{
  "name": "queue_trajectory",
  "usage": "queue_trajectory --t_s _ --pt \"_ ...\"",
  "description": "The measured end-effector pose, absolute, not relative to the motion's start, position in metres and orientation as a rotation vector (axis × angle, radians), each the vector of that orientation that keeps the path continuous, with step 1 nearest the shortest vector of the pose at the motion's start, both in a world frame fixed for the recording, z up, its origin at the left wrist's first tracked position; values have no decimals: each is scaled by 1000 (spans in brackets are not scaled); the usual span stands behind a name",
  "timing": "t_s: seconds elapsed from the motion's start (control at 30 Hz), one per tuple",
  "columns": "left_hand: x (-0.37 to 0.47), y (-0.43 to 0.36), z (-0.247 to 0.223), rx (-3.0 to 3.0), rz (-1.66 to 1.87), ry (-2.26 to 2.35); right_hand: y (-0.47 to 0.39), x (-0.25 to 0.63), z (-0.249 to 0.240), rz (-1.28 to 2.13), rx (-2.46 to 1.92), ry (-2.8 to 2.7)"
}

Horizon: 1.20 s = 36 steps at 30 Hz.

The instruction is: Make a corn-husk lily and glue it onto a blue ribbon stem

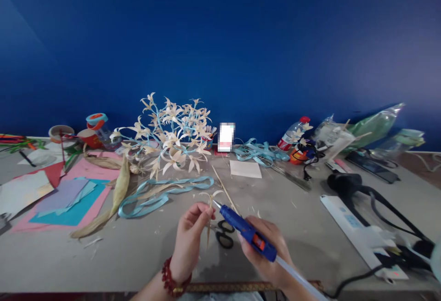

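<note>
My left hand [193, 230], with a red bead bracelet at the wrist, pinches the stem of a small pale flower [211, 198] between thumb and fingers. In my right hand [267, 250] is a blue glue gun [246, 231], its metal nozzle pointing left and touching or nearly touching the flower's base. A clear glue stick [298, 278] runs out of the gun's back end. Black-handled scissors [224, 241] lie on the table beneath and between my hands, their blades partly hidden.
Pale flowers on blue stems [172, 142] stand at the back left. Blue ribbon [165, 190], dried husks [120, 186] and coloured paper [62, 204] lie left. A thin stick [223, 186] lies ahead. To the right are a power strip [354, 232], a phone [374, 167] and a bottle [291, 135].
</note>
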<state>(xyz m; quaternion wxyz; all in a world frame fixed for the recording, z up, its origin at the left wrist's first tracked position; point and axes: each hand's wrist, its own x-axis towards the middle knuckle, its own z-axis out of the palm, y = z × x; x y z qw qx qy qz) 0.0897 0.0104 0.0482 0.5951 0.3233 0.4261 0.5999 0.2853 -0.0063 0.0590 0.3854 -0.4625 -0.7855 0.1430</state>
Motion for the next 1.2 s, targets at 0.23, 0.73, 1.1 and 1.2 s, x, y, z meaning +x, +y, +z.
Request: queue_trajectory --t_s 0.23,0.73,1.1,1.2 --pt "90 10 47 771 1409 989 -5 282 63 345 -1115 -2010" --pt "90 11 46 781 1401 971 -1 281 65 224 -1101 -2056" --pt "89 11 44 777 1407 972 -1 281 64 224 -1093 -2060" --pt "89 12 44 775 1403 972 -2 281 63 238 -1091 -2067"
